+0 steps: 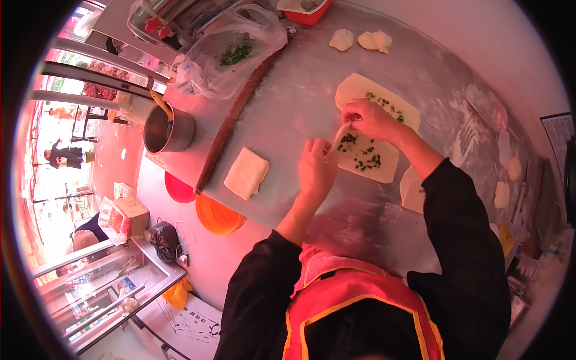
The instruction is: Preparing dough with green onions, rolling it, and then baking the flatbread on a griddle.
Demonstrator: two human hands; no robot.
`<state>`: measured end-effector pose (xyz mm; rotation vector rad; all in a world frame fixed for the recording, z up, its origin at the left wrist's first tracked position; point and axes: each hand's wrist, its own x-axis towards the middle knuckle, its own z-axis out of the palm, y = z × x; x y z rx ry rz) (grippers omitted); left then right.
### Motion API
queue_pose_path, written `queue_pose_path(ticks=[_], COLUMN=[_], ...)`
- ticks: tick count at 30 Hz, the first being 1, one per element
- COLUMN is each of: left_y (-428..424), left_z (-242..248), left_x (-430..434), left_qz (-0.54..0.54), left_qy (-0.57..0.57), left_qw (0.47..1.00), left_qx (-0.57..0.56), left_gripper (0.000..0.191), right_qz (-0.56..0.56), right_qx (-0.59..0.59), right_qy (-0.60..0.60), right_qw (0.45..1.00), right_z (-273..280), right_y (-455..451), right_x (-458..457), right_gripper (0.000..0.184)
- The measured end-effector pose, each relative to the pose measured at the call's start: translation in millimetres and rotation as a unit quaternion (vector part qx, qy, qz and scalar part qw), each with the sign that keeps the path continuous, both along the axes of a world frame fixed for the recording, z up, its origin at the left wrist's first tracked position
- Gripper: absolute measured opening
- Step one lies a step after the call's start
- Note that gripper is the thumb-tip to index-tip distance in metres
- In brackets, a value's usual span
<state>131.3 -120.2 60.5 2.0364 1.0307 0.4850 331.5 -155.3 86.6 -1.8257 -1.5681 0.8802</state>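
Note:
A flat sheet of dough (382, 168) with chopped green herbs on it lies on the metal work surface (288, 112). My left hand (317, 168) and my right hand (366, 119) pinch a raised edge of this dough between them. Beyond, and partly behind my right hand, lies another flat dough piece (360, 85) strewn with herbs. A third dough piece (410, 191) is partly hidden by my right sleeve. To the left of my hands sits a folded, squarish dough packet (247, 173).
A long wooden rolling pin (238, 112) lies at the left, beside a metal pot (168, 130) with a handled utensil and an open plastic bag (234, 54) of chopped greens. Two dough lumps (341, 39) and a red-and-white container (306, 11) are at the far edge. Loose flour (468, 135) lies at the right.

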Motion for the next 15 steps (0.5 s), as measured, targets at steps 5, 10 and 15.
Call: queue_pose_path(ticks=[5,10,15], left_y=[-44.3,-61.2,-46.2], left_z=[-13.7,-24.6,-17.4], left_x=[19.8,24.7,24.0], left_qz=[-0.091,-0.077,-0.044], left_qy=[-0.027,0.009,0.056], left_qw=[0.986,0.989,0.983], left_qx=[0.138,0.128,0.17], left_gripper=[0.022,0.025,0.034], right_qz=[0.005,-0.006,0.017], right_qx=[0.045,0.109,0.104], right_qy=[-0.084,-0.169,-0.137], right_qw=[0.995,0.98,0.985], right_z=[-26.2,-37.8,-35.4], right_y=[-44.7,-65.9,-66.6], right_x=[15.9,6.4,-7.3], right_gripper=[0.014,0.01,0.009])
